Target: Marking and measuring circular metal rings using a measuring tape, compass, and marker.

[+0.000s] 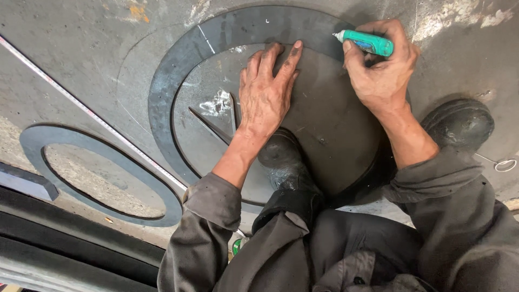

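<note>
Grey work sleeves [216, 232] and dark trousers are filling the near edge of the view, where the person is crouching over a big steel plate [81, 48] lying on the ground. Two dark boots are standing on the metal: one boot [284, 157] is sitting between the forearms, the other boot [459, 123] is resting off to the right.

Further out, the left hand [266, 92] is pressing flat, fingers spread and pointing far, on a dark round disc [330, 119]; it is gripping nothing, only bearing down on the disc's far-left part. The right hand [381, 67] is closing firmly around a green paint marker [367, 42], whose white tip is pointing left and sitting just at the disc's far rim, near the left hand's fingertips.

That disc is lying partly over a wide flat steel ring [162, 92], which is curving around the left and far sides of both hands. Inside the ring, thin pointed metal slivers [213, 121] are lying left of the left wrist. A second, smaller flat ring [38, 138] is lying well apart at the near left. Between the two rings a tape measure blade [97, 116] is running diagonally across the plate. A small wire loop [506, 165] is lying at the right edge.
</note>
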